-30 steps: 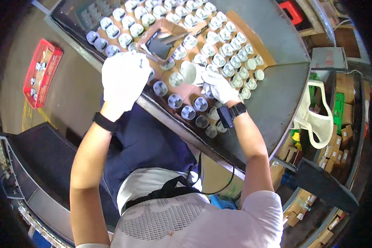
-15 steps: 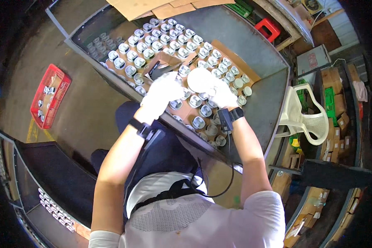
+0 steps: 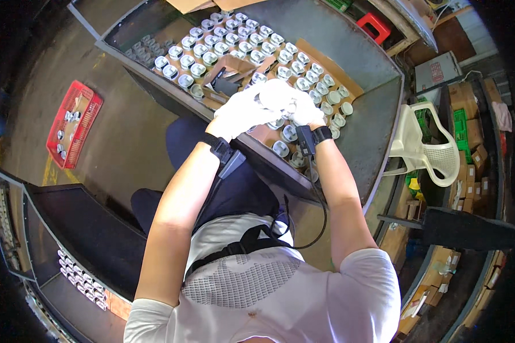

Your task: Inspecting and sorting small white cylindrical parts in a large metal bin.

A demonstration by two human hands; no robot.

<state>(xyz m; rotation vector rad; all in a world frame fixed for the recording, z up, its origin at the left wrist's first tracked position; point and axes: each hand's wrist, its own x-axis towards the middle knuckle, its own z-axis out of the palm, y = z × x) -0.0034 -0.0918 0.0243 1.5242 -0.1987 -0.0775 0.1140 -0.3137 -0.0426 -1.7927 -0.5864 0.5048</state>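
Both my hands wear white gloves and meet over the metal bin, close to its near edge. Between them is a round pale piston [image 3: 276, 94], overexposed so its details are washed out. My left hand [image 3: 241, 114] closes on its left side, and my right hand [image 3: 305, 108] grips the right side with bent fingers. Rows of metal pistons [image 3: 210, 58] stand on cardboard beneath and beyond the hands. Just left of my hands, an open cardboard box [image 3: 216, 73] among the pistons holds a dark object [image 3: 226, 86] that I cannot make out.
The bin's metal wall [image 3: 377, 114] rises at the right. A red plastic crate [image 3: 73, 123] with a few pistons lies on the floor at left. A white plastic chair [image 3: 423, 143] stands right, beside shelves with boxes. More pistons [image 3: 80, 277] sit lower left.
My left hand has moved right and up to the piston, which it now grips together with my right hand. The whole view has shifted slightly.
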